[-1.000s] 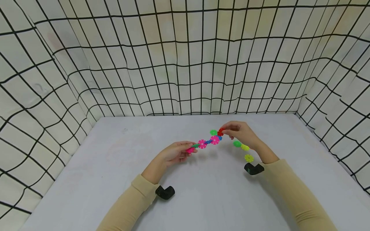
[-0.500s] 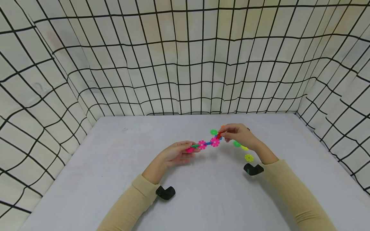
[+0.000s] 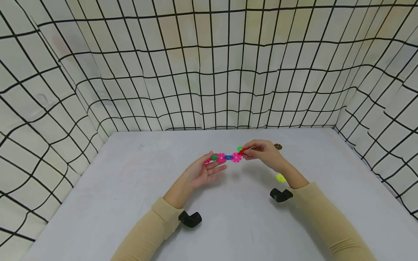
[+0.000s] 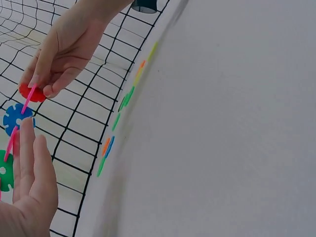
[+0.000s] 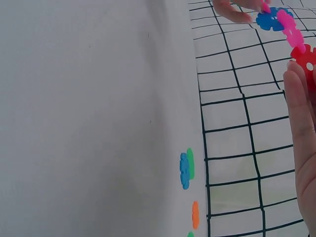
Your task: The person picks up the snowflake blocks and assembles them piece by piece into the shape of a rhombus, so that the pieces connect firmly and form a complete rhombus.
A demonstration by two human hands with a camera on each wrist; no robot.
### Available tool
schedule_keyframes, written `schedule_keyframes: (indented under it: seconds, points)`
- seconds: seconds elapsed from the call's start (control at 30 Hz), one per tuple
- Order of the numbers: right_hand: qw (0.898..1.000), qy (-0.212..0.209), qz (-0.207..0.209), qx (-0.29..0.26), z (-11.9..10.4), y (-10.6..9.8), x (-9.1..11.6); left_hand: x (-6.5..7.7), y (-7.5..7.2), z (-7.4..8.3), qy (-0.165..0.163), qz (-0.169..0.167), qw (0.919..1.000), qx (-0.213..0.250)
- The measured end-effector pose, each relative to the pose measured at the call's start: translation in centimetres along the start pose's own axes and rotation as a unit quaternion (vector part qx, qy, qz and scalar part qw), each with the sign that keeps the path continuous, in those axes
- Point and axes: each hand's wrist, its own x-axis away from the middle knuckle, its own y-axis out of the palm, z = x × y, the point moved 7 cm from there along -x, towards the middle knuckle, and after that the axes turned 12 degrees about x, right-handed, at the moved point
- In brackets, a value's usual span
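Note:
A chain of flower-shaped plastic connector discs stretches between the hands in the head view. It runs from pink through a green disc (image 3: pixel 214 158), a pink disc (image 3: pixel 221 157), a blue disc (image 3: pixel 228 157) and another pink disc (image 3: pixel 236 157) to a red disc (image 3: pixel 242 152). My left hand (image 3: pixel 197 174) holds the pink and green end at the thumb, its other fingers stretched out below the chain. Thumb and fingertips of my right hand (image 3: pixel 267 155) pinch the red disc. In the left wrist view, a pink disc (image 4: pixel 28 98) meets the red one edge-on.
Loose discs lie on the white table (image 3: pixel 235 224): a yellow disc (image 3: pixel 281 178), a brown disc (image 3: pixel 278 146) and a green disc (image 3: pixel 240 148). The right wrist view adds a blue disc (image 5: pixel 184 170) and an orange disc (image 5: pixel 195 215). Black netting (image 3: pixel 212 72) encloses the table's back and sides.
Both hands and the chain have shifted a little left. The right hand has brought the red disc from above down to the chain's pink end. The left fingers have spread out straighter.

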Motion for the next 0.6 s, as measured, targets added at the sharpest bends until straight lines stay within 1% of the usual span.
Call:
schedule_keyframes:
  seconds: [0.07,0.17,0.23,0.33,0.4,0.47,0.6]
  points:
    - [1.0,-0.005,0.009,-0.007,-0.1,0.2,0.0,-0.1,0.2,0.1,0.015,0.011,0.9992,0.035]
    - [1.0,-0.013,0.021,-0.013,-0.2,0.4,-0.1,-0.1,0.4,0.1,0.034,0.019,0.9972,0.064]
    - [1.0,-0.016,0.024,-0.014,-0.2,0.6,-0.1,-0.1,0.6,0.0,0.04,0.016,0.9965,0.072]
    - [1.0,-0.019,0.018,-0.017,-0.2,1.0,-0.2,-0.1,0.9,-0.3,0.04,0.008,0.9968,0.069]
    - [1.0,-0.02,0.013,-0.02,-0.2,1.2,-0.2,0.0,1.0,-0.5,0.038,0.003,0.9978,0.055]
    - [0.999,-0.021,0.01,-0.024,-0.2,1.4,-0.2,0.1,1.1,-0.6,0.04,0.003,0.9988,0.026]
    - [0.999,-0.023,0.005,-0.027,-0.2,1.5,-0.2,0.3,1.2,-1.0,0.057,0.019,0.9975,-0.038]
